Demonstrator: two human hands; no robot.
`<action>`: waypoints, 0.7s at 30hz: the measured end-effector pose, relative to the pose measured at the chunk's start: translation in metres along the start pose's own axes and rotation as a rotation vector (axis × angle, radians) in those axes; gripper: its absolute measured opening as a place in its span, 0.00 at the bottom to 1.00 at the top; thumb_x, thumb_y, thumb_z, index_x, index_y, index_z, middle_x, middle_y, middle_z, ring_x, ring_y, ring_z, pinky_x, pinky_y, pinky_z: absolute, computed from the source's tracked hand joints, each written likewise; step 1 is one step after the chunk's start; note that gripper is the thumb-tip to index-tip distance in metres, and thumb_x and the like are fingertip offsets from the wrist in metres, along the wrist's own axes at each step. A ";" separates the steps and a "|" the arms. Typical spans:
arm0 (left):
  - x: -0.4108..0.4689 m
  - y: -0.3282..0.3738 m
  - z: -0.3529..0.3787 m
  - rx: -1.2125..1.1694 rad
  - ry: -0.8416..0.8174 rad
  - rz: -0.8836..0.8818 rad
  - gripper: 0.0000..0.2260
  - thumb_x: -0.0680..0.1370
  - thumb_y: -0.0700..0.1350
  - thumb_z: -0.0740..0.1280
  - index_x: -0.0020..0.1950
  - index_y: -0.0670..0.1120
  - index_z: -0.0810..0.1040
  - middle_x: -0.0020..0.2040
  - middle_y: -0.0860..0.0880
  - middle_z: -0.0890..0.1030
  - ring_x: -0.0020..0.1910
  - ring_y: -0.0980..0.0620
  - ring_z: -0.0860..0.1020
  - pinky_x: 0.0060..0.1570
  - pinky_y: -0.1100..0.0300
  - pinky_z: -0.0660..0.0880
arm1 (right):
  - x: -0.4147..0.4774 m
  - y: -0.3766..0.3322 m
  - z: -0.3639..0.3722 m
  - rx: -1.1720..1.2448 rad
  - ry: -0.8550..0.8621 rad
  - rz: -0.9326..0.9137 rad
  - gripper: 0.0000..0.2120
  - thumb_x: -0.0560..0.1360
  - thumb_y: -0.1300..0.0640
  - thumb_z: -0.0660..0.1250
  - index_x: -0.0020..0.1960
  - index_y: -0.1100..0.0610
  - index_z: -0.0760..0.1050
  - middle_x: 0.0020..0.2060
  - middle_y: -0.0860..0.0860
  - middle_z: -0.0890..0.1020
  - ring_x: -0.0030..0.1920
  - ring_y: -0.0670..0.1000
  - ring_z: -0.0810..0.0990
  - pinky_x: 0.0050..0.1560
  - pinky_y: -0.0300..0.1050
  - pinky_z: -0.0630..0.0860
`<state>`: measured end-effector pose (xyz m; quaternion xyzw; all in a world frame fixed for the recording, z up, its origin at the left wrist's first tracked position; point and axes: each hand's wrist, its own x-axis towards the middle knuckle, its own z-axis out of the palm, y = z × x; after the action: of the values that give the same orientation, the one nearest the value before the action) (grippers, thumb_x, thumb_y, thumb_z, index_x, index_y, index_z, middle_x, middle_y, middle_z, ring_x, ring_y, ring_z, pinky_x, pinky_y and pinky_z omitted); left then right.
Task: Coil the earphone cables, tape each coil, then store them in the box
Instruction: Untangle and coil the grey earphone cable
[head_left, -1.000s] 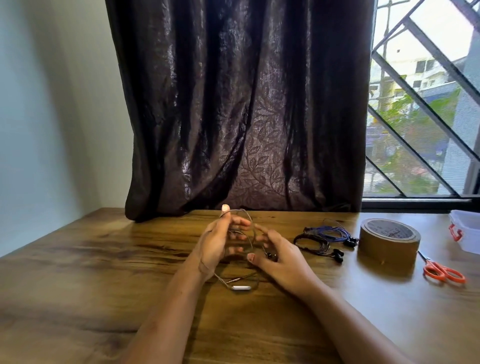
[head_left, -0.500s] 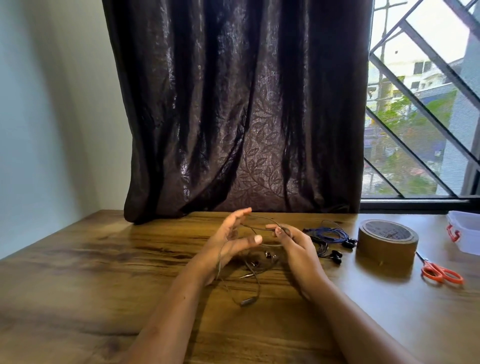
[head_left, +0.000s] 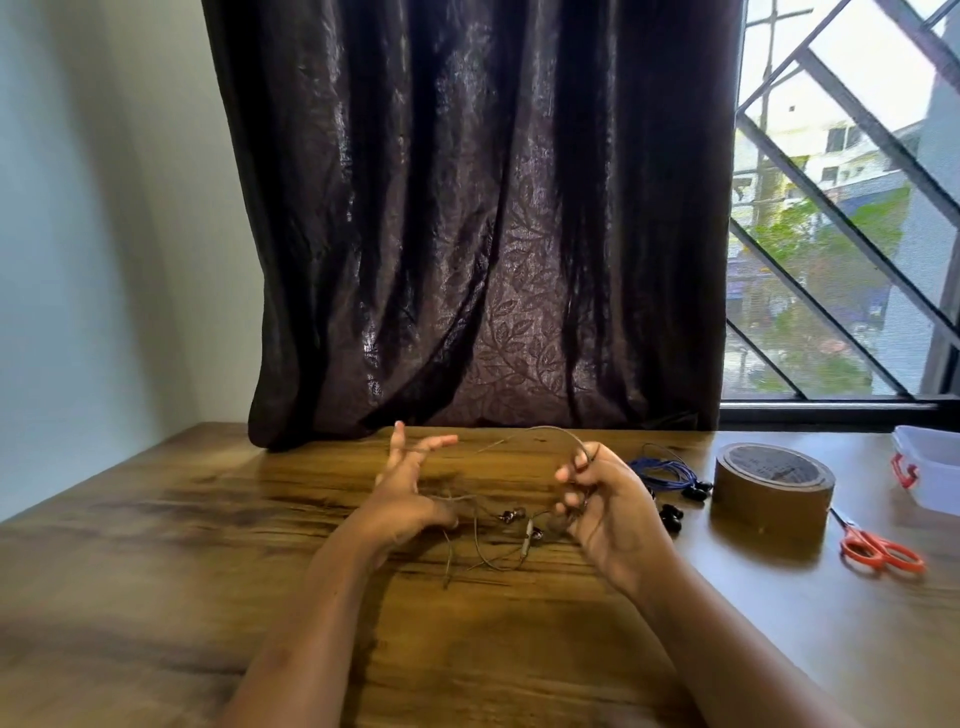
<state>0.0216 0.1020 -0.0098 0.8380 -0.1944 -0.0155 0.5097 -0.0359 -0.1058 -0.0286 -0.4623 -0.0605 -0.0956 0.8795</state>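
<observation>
Seemingly, right hand (head_left: 608, 512) pinches earphone cable (head_left: 551, 428); box (head_left: 930, 467) cut off at edge

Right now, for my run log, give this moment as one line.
step: coiling | right hand: pinches earphone cable | left hand: open | tape roll, box: untouched

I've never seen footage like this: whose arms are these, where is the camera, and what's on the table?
No machine here: a person wears a camera on the head, so the single picture looks down at their own arms. The right hand pinches a thin brown earphone cable; the left hand, fingers spread and blurred, is beside it. On the wooden table lie blue earphones, black earphones, a tape roll, orange scissors and a clear box.
</observation>
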 end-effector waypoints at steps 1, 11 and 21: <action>-0.002 -0.001 -0.003 -0.003 -0.002 -0.013 0.38 0.64 0.34 0.77 0.58 0.72 0.68 0.76 0.58 0.35 0.76 0.46 0.46 0.69 0.47 0.65 | 0.000 -0.001 0.000 0.008 0.009 -0.002 0.13 0.73 0.68 0.52 0.38 0.55 0.71 0.31 0.52 0.74 0.26 0.45 0.67 0.30 0.40 0.67; -0.012 0.003 -0.021 -0.289 -0.284 -0.071 0.31 0.58 0.48 0.79 0.60 0.56 0.77 0.61 0.55 0.78 0.63 0.52 0.72 0.66 0.54 0.67 | -0.005 -0.002 0.004 -0.125 0.057 -0.077 0.14 0.83 0.57 0.52 0.56 0.51 0.77 0.28 0.51 0.73 0.21 0.43 0.61 0.17 0.33 0.59; -0.004 0.002 -0.016 -0.164 0.505 0.003 0.30 0.77 0.41 0.66 0.74 0.60 0.58 0.51 0.48 0.81 0.49 0.48 0.79 0.49 0.52 0.77 | -0.004 0.001 0.002 -0.733 0.008 -0.197 0.09 0.77 0.60 0.66 0.52 0.48 0.79 0.31 0.50 0.76 0.25 0.43 0.69 0.24 0.34 0.67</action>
<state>0.0206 0.1166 -0.0013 0.7708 -0.0604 0.1790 0.6084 -0.0398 -0.1035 -0.0292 -0.7377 -0.0631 -0.1968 0.6427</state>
